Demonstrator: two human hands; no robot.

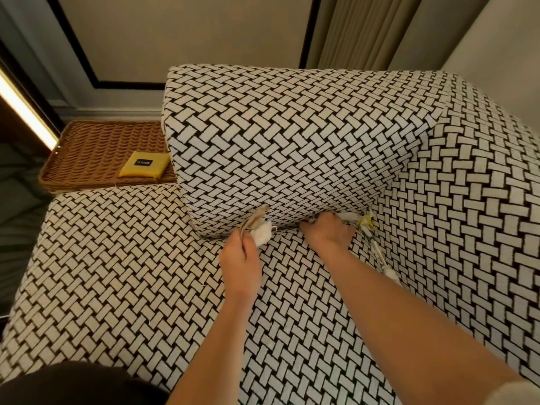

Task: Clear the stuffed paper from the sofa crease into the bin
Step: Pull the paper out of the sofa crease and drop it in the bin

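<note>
My left hand grips a bunch of crumpled white and beige paper just in front of the back cushion of the black-and-white woven-pattern sofa. My right hand reaches into the crease under that cushion, its fingers curled around white paper stuffed there. More white and yellow paper pokes out of the crease at the corner, and further scraps trail down the side crease. No bin is in view.
A wicker tray holding a yellow packet sits beside the sofa at the left. The sofa's armrest rises on the right. Wall panels and a curtain stand behind. A dark knee shows at the bottom left.
</note>
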